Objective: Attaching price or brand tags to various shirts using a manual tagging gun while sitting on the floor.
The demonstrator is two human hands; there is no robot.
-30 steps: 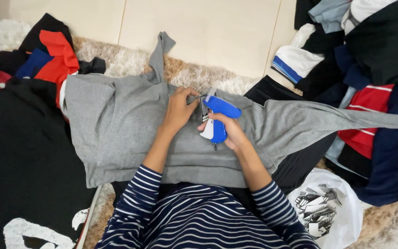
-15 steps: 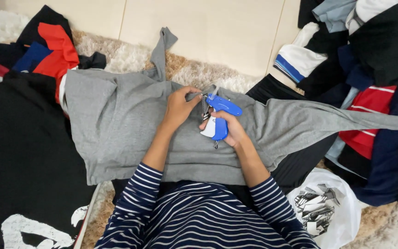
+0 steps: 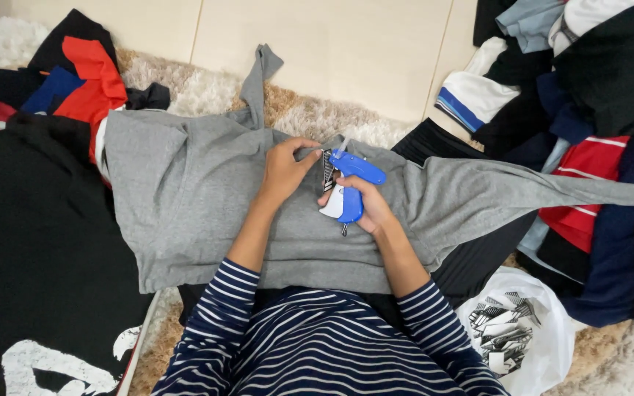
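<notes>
Left hand (image 3: 282, 170) pinching, fingers (image 3: 304, 147) curled; right hand (image 3: 365, 209) apparently clenched; both forearms angled inward.

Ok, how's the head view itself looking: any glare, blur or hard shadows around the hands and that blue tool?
Head view: even, soft light with no glare; the left hand, right hand and blue tagging gun are sharp on the grey shirt, with only faint shadows under the hands; slight wide-angle bending at the edges, where the clothes pile looks darker.
</notes>
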